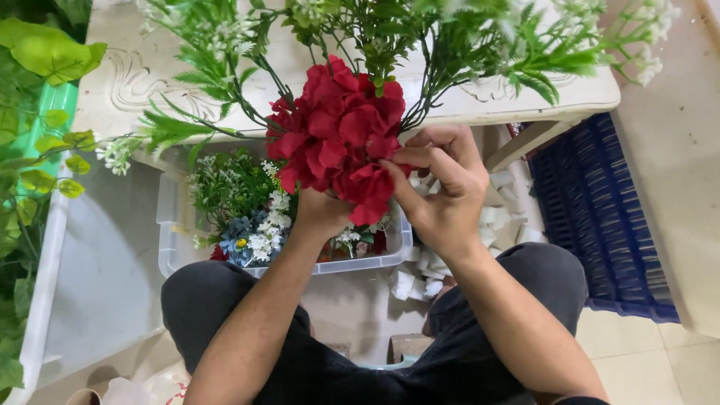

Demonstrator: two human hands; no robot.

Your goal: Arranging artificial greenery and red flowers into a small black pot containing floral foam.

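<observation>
The left hand (321, 212) was mostly hidden behind a red flower cluster (337, 135), closed around the stems from below. The right hand (442, 187) pinched the cluster's right edge, thumb and fingers narrowed on the petals. The cluster was held up in front of the person, above a clear bin (174, 225) on the floor. Green sprigs with small white blooms (480, 45) fanned out from behind the red flowers, across a pale carved counter (150, 82). The bin held more greenery, white and blue flowers (247, 232). White foam pieces (502, 214) lay beside it, near a dark blue crate (600, 210).
</observation>
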